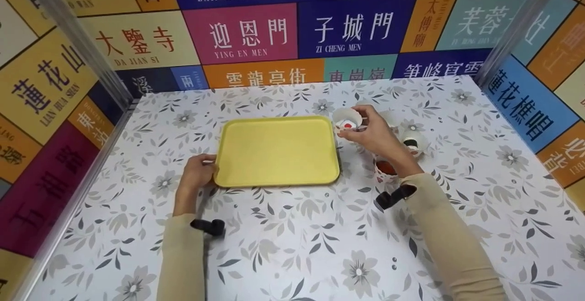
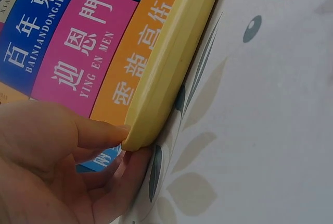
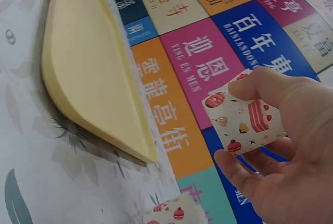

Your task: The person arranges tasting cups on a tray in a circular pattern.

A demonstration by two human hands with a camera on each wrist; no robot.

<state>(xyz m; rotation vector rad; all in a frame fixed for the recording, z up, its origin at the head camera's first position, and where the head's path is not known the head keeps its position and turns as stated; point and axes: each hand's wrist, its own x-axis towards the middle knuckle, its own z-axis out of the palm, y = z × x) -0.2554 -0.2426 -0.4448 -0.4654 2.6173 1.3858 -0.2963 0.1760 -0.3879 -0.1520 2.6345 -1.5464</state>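
Note:
My left hand (image 1: 197, 172) pinches the left rim of a yellow tray (image 1: 279, 150), thumb on top and fingers beneath, as the left wrist view shows. Beyond the tray's right edge, my right hand (image 1: 374, 132) holds a small paper cup (image 1: 346, 113) between thumb and fingers. Its mouth faces the head camera, and something white and red shows inside. In the right wrist view the cup wall (image 3: 244, 117) carries printed cakes and donuts. No item lies on the tray.
Right of the tray, near my right forearm, stand a printed cup (image 1: 380, 176) with reddish-brown contents and another cup (image 1: 422, 141) holding a black-and-white piece. A further cup (image 1: 389, 117) is partly hidden behind my right hand. Sign-covered panels (image 1: 256, 31) border the flowered tabletop (image 1: 283, 246).

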